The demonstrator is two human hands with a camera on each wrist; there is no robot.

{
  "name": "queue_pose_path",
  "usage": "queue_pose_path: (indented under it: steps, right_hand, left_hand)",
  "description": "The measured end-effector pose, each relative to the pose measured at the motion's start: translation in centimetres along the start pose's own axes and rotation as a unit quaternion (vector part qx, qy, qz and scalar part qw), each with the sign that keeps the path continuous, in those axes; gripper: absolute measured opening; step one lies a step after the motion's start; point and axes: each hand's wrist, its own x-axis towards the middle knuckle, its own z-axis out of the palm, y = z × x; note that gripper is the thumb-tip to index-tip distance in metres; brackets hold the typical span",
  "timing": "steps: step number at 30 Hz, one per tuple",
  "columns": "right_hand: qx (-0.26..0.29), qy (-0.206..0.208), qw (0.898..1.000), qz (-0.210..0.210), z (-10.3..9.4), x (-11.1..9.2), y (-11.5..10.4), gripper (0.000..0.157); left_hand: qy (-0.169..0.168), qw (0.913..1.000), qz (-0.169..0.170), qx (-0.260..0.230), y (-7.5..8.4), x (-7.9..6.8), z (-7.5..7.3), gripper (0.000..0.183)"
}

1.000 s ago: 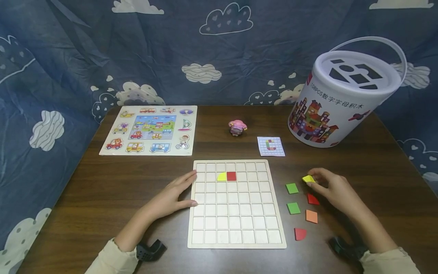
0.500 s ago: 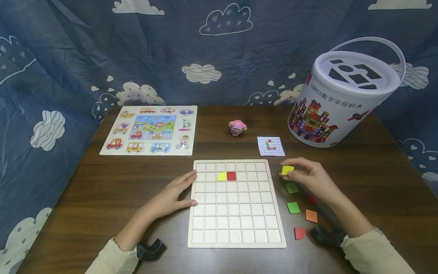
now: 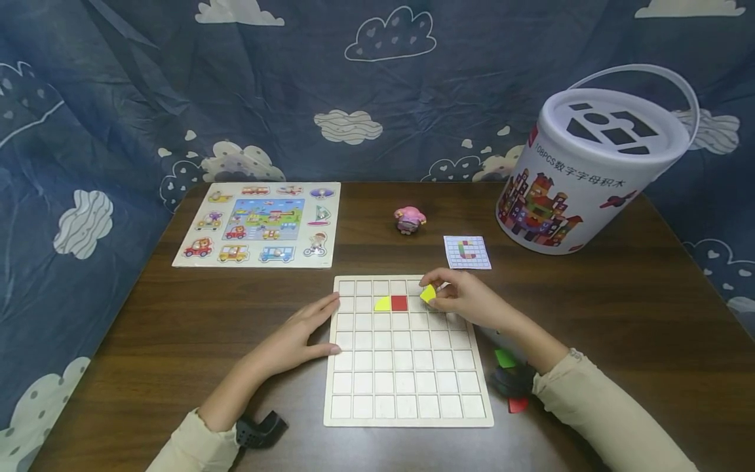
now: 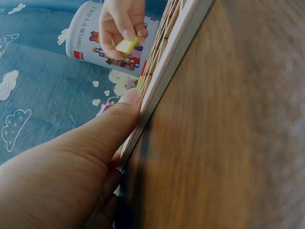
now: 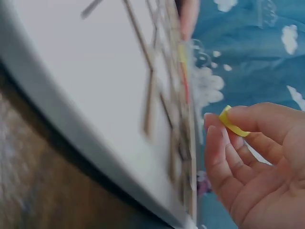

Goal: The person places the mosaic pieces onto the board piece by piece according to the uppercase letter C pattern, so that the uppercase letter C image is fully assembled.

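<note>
Placing step, seemingly: right grip point(image 3: 468, 299) pinches yellow tile point(image 3: 428, 294) above gridded board point(image 3: 394, 380), mid-frame; left grip point(image 3: 295, 337), spread, gripping nothing, touches board's left edge. Next calls for squaring, lowering.

We had a dark brown wooden worktop point(image 3: 177, 314) before us, with a pale grid board point(image 3: 394, 380) lying flat near its middle. At the far left lay a vehicle puzzle board point(image 3: 268, 213); to its right stood a small pink figurine point(image 3: 409, 220), and a printed card point(image 3: 472, 253) lay just beyond the grid board. At the far right we saw a white lidded bucket point(image 3: 569, 183). Right of the grid board lay a green tile point(image 3: 504, 358) and, nearer us, a red piece point(image 3: 518, 405), both partly hidden.
</note>
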Motion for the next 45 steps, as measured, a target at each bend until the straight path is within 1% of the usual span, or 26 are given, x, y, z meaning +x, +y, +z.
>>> queue_pose_path:
  steps: [3,6,12,19,23,26,29,32,35,38,41,45]
  right_hand:
    - [-0.047,-0.005,0.999,-0.009,0.6,0.6,0.5,0.028]
    - [-0.085,-0.008,0.996,-0.028,0.9,0.8,0.9,0.031]
    - [-0.127,-0.008,0.990,-0.059,1.0,0.9,1.0,0.037]
    - [-0.144,-0.004,0.987,-0.073,1.1,0.9,1.1,0.031]
    - [-0.147,-0.014,0.986,-0.074,1.2,1.0,1.0,0.035]
    - [-0.134,-0.022,0.988,-0.066,1.3,1.1,1.0,0.037]
    - [-0.129,-0.021,0.989,-0.065,1.4,1.2,1.1,0.033]
    - [-0.135,-0.019,0.988,-0.071,1.4,1.1,1.1,0.027]
    - [-0.137,-0.022,0.987,-0.077,1.4,1.1,1.1,0.026]
    - [-0.141,-0.031,0.987,-0.075,1.4,1.1,1.0,0.027]
    - [-0.149,-0.039,0.985,-0.072,1.1,0.9,0.8,0.032]
    - [-0.140,-0.036,0.988,-0.054,0.2,-0.2,-0.1,0.040]
  left_hand:
    - [-0.002,1.0000,0.000,0.001,0.0,0.0,0.1,0.083]
    - [-0.002,1.0000,-0.002,0.001,0.0,0.0,0.1,0.082]
    - [0.000,1.0000,-0.003,0.000,0.0,0.0,0.0,0.081]
    - [-0.001,1.0000,-0.002,0.001,0.0,0.0,0.0,0.082]
    - [0.000,1.0000,-0.002,-0.001,0.0,0.0,0.0,0.082]
    - [0.000,1.0000,-0.002,-0.001,0.0,0.0,0.0,0.082]
    - [-0.001,1.0000,-0.003,0.000,0.0,0.0,0.0,0.081]
    - [-0.001,1.0000,-0.004,0.001,0.1,0.0,-0.1,0.081]
    - [-0.001,1.0000,-0.005,0.001,0.1,0.0,-0.1,0.081]
    - [-0.001,1.0000,-0.005,0.001,0.1,0.0,-0.1,0.081]
    - [-0.001,1.0000,-0.006,-0.001,0.1,0.0,-0.1,0.081]
    - [-0.001,1.0000,-0.005,-0.003,0.1,0.0,-0.1,0.081]
